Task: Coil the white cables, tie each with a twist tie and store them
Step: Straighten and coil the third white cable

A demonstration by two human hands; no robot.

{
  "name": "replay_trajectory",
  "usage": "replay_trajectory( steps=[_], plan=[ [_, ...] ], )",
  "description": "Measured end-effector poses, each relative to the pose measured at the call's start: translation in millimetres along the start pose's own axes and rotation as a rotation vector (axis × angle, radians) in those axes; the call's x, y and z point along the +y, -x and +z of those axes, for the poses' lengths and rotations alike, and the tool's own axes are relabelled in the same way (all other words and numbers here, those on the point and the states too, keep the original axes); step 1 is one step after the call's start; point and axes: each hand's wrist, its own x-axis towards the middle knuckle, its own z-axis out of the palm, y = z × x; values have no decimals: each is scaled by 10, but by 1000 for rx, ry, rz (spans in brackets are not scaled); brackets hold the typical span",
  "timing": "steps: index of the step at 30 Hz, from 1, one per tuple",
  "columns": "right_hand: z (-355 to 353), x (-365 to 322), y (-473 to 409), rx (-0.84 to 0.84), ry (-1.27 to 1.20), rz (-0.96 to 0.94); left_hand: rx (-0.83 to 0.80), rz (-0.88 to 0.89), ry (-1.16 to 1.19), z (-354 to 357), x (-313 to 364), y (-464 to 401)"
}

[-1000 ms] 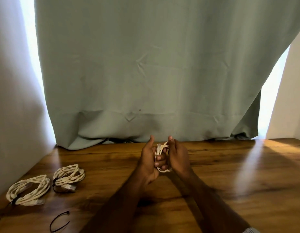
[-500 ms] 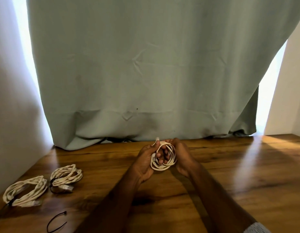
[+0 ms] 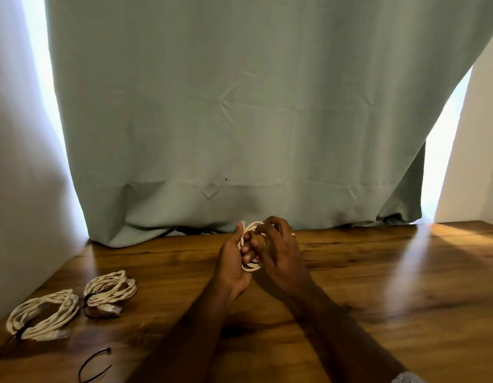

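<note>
Both hands grip the white cable coil (image 3: 251, 246) above the desk (image 3: 378, 286): left hand (image 3: 231, 261), right hand (image 3: 278, 252). Loose black twist tie (image 3: 94, 364) lies near-left, closer to the left hand.

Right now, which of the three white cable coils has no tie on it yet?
The coil held up between the left hand and right hand. The two coils on the table, far-left coil and its neighbour, each show a dark tie.
</note>
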Motion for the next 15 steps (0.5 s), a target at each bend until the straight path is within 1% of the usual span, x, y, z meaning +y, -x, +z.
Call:
replay_trajectory(
  steps=[2, 5, 8, 11, 13, 15],
  plan=[
    [-49, -59, -8, 3, 86, -74, 47, 17, 21, -70, 49, -45],
    [-76, 5, -10, -148, 300, -150, 109, 31, 43, -198, 86, -152],
    [-92, 104, -26, -267, 422, -147, 181, 23, 69, -224, 97, -187],
    [-85, 109, -52, -269, 446, -147, 184, 35, 63, -139, 104, -130],
    [-56, 109, -52, -225, 453, -213, 219, 59, 48, -138, 82, -140],
    [-25, 121, -51, -219, 398, -267, 251, 81, 33, -160, 71, -177]
  ],
)
